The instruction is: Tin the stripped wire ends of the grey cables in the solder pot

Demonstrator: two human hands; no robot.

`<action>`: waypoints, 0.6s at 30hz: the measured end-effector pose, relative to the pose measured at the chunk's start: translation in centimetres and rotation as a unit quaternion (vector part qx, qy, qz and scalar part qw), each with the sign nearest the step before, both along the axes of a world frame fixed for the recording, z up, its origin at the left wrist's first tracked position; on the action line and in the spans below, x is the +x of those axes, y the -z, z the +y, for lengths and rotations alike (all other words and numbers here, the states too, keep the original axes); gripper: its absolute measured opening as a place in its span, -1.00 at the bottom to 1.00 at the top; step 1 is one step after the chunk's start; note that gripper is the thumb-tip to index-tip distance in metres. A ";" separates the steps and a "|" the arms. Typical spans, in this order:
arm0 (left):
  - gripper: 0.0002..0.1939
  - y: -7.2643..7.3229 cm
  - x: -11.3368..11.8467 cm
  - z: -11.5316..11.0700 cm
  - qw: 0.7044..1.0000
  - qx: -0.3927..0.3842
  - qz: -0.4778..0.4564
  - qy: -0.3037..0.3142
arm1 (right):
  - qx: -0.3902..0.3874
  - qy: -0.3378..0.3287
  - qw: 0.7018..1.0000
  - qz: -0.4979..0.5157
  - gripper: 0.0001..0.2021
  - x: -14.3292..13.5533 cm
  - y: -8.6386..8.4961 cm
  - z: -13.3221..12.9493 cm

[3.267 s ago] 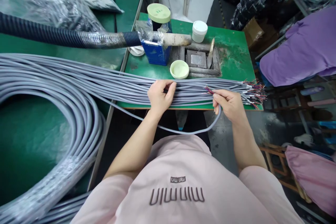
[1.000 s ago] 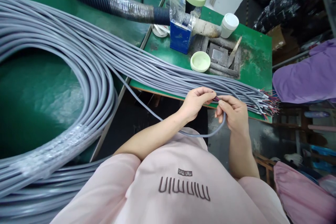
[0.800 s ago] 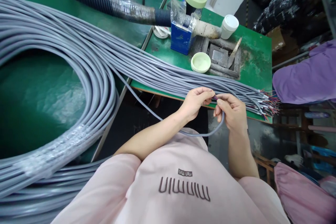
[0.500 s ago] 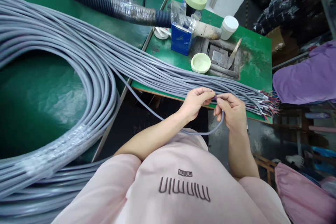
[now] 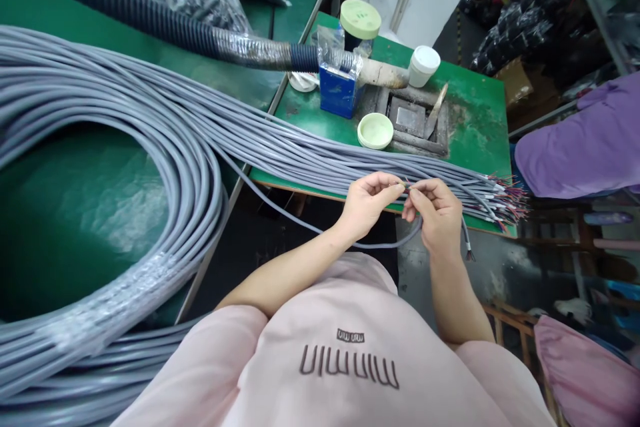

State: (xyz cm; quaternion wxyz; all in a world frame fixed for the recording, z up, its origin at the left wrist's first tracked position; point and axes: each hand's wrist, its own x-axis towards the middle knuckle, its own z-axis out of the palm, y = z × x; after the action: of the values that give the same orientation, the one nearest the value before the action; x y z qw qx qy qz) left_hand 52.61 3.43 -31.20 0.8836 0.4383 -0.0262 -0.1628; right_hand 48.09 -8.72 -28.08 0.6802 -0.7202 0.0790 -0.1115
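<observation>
My left hand [image 5: 369,205] and my right hand [image 5: 436,210] meet in front of me, fingertips pinched on thin coloured wires [image 5: 406,185] at the end of a grey cable [image 5: 383,245]. That cable loops below my wrists and runs back left to the large coil. Its sheath passes by my right hand's curled fingers, where the exact grip is partly hidden. Just behind the hands lies a long bundle of grey cables [image 5: 300,150], their stripped ends [image 5: 507,200] fanning out at the right. One cable end [image 5: 469,253] hangs beyond my right wrist.
At the left rests the big cable coil [image 5: 200,200], wrapped in clear film. On the green bench are a solder pot [image 5: 411,119] with a flat scraper, an open cream tub [image 5: 375,132], a white jar [image 5: 425,65], a blue box [image 5: 337,92] and a black hose [image 5: 165,27]. Purple cloth [image 5: 580,140] hangs at right.
The view has tilted slightly, so the bench items sit lower and further left. My hands stay together at the wires, fingers shifted a little. The dangling cable end right of my wrist shows more.
</observation>
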 end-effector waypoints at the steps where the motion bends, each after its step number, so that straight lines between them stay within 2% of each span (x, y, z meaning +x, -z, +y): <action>1: -0.79 -0.1 0.0 0.0 1.000 0.006 -0.002 -0.002 | 0.055 -0.011 0.998 0.010 -0.93 0.2 0.1 0.0; 4: -0.79 -0.6 -0.2 0.1 1.000 0.022 -0.014 -0.011 | 0.221 -0.056 0.972 0.049 -0.90 0.6 0.4 -0.1; 8: -0.76 -1.5 -0.6 0.3 0.999 0.027 -0.042 -0.015 | 0.343 -0.118 0.930 0.059 -0.88 0.7 0.5 -0.1; 13: -0.77 -2.0 -0.9 0.7 0.995 0.046 -0.085 -0.021 | 0.401 -0.172 0.897 0.068 -0.90 0.6 0.4 0.0; 18: -0.80 -2.3 -1.0 1.0 0.992 0.061 -0.106 -0.027 | 0.414 -0.195 0.886 0.071 -0.88 0.6 0.4 0.1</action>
State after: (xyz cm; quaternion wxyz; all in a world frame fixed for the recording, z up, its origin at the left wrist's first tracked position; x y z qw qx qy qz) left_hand 51.59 4.39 -28.85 0.8516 0.5066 -0.0976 -0.0929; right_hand 48.64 -8.63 -28.48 0.9173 -0.3798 0.0239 0.1174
